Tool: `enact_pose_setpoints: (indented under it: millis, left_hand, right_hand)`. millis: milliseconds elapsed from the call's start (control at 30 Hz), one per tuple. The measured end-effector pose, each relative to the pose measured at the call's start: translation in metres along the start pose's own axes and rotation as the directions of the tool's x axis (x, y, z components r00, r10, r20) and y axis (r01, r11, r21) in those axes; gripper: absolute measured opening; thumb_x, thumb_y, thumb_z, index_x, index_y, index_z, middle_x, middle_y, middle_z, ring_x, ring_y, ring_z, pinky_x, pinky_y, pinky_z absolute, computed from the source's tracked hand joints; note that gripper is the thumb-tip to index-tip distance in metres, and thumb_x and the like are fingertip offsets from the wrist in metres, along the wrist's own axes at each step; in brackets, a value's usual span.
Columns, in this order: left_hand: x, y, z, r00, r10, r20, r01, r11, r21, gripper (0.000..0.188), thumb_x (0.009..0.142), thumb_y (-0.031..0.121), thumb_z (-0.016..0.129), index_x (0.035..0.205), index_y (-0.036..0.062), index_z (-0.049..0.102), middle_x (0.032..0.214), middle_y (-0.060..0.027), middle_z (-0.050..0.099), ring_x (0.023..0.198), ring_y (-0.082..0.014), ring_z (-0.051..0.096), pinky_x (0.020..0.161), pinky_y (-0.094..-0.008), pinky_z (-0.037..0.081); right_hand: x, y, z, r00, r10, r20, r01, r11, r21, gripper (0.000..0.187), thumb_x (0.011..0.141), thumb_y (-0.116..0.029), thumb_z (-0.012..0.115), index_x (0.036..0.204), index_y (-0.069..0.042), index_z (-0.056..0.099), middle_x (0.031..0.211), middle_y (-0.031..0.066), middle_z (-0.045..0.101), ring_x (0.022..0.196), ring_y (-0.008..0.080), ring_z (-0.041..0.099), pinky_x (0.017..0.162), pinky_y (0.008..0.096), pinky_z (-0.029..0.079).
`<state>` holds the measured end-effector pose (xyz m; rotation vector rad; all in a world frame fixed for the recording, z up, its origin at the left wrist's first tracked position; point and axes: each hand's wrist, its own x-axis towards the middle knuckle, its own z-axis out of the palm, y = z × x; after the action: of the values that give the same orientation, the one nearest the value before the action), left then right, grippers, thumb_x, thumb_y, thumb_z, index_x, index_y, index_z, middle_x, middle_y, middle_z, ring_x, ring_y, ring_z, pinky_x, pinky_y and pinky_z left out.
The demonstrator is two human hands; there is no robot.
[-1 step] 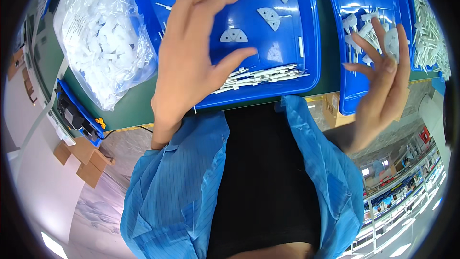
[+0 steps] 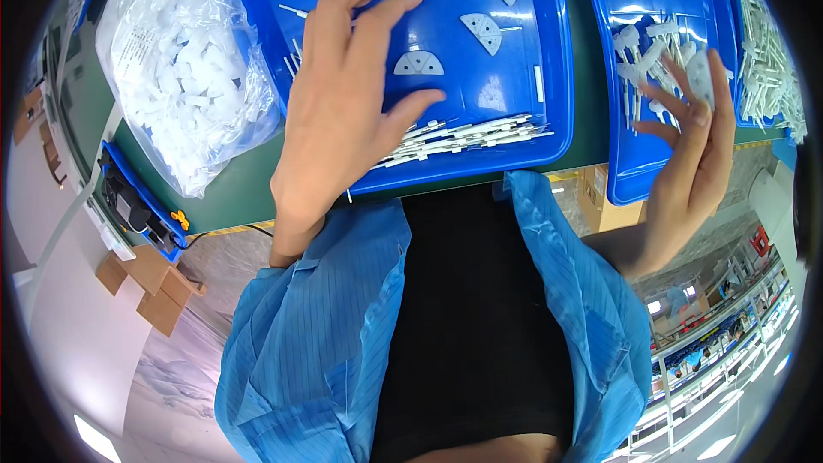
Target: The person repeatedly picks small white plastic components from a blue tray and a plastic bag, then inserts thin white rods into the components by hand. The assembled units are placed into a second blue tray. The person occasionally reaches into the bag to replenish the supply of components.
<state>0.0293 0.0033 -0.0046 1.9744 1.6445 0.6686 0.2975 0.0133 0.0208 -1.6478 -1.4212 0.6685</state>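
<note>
Over the left part of a large blue tray, my left hand hovers with thumb and fingers curved apart and nothing between them. A white half-round piece with small holes lies on the tray bottom beside it, and a similar white piece lies farther right. Thin white rods are heaped along the tray's near edge, partly behind my left thumb. Over a smaller blue tray at the right, my right hand pinches a flat white piece with small holes, its other fingers spread.
White parts with rods lie in the smaller tray. Beyond it is a pile of pale rods. A clear bag of small white parts stands left of the large tray. A narrow blue bin sits at the green table's left edge.
My right hand has come slightly down and nearer with the white piece, its free fingers shifting. The left hand's fingertips and thumb have drawn slightly left.
</note>
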Motion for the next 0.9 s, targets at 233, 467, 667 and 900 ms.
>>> enact_pose_setpoints:
  millis: [233, 467, 667, 900]
  left_hand:
    - [-0.003, -0.007, 0.001, 0.993, -0.028, -0.111, 0.017, 0.994, -0.104, 0.02, 0.073, 0.011, 0.081, 0.09, 0.0078, 0.071, 0.094, -0.0068, 0.07, 0.083, -0.0234, 0.068, 0.067, -0.0294, 0.053]
    - [-0.018, -0.029, -0.023, 0.961, -0.126, -0.246, -0.108, 0.651, -0.752, 0.025, 0.094, 0.002, 0.054, 0.117, -0.01, 0.057, 0.104, -0.0276, 0.067, 0.084, -0.0277, 0.071, 0.078, -0.0377, 0.059]
    - [-0.027, -0.029, -0.02, 0.888, -0.337, -0.314, -0.075, 0.568, -0.82, 0.024, 0.093, 0.0, 0.057, 0.117, -0.0056, 0.06, 0.094, -0.0154, 0.067, 0.076, -0.0202, 0.068, 0.069, -0.0259, 0.056]
    - [-0.036, -0.037, -0.009, 0.918, -0.146, -0.369, -0.291, 0.385, -0.876, 0.024, 0.097, 0.015, 0.059, 0.111, -0.0051, 0.059, 0.09, -0.0159, 0.067, 0.063, -0.0163, 0.064, 0.059, -0.0217, 0.05]
  right_hand:
    - [-0.01, -0.033, 0.006, 0.954, -0.098, 0.282, 0.152, 0.973, -0.176, 0.027, 0.094, -0.006, 0.058, 0.121, -0.004, 0.063, 0.093, 0.0037, 0.065, 0.076, 0.0085, 0.054, 0.064, 0.0228, 0.042]
    - [-0.047, -0.027, 0.105, 0.412, -0.542, 0.732, 0.728, 0.679, 0.093, 0.02, 0.067, -0.007, 0.065, 0.086, -0.003, 0.061, 0.075, 0.0047, 0.051, 0.074, 0.018, 0.058, 0.062, 0.029, 0.05]
    - [-0.044, -0.035, 0.113, 0.42, -0.433, 0.798, 0.76, 0.648, -0.048, 0.017, 0.072, -0.002, 0.065, 0.083, -0.003, 0.052, 0.071, 0.0076, 0.057, 0.067, 0.02, 0.064, 0.057, 0.0296, 0.052]
    - [-0.025, -0.063, 0.101, 0.79, -0.251, 0.559, 0.204, 0.968, 0.146, 0.021, 0.082, 0.004, 0.07, 0.098, -0.002, 0.059, 0.088, 0.0089, 0.068, 0.079, 0.017, 0.071, 0.074, 0.0265, 0.056]
